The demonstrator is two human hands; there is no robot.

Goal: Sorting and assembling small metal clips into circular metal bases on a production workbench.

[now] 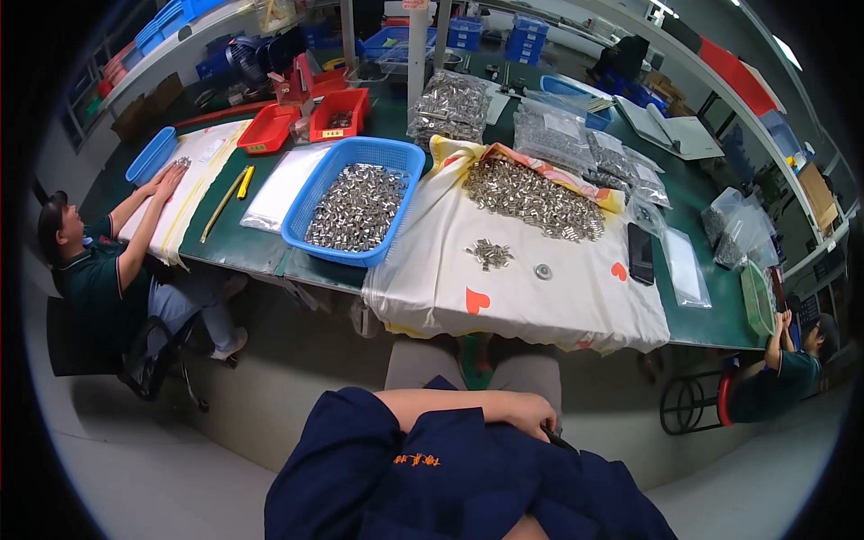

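My left forearm crosses in front of my body. My left hand (pixel 534 414) rests at my right side, fingers curled by a narrow dark object (pixel 558 439); what they hold is mostly hidden. My right hand is out of sight; only a bit of bare skin shows at the lower edge. Ahead of me, a cloth with heart prints (pixel 427 292) covers part of the table. On it lie a large heap of small metal parts (pixel 535 200), a smaller pile of metal parts (pixel 489 255) and a round grey disc (pixel 543 271). Neither hand touches these.
A blue basket (pixel 292 211) of metal parts stands left of the cloth, with red bins (pixel 268 129) behind. Bagged parts (pixel 450 103) line the back. A phone (pixel 640 254) lies at the right. Seated people work at the left (pixel 99 270) and right (pixel 787 378).
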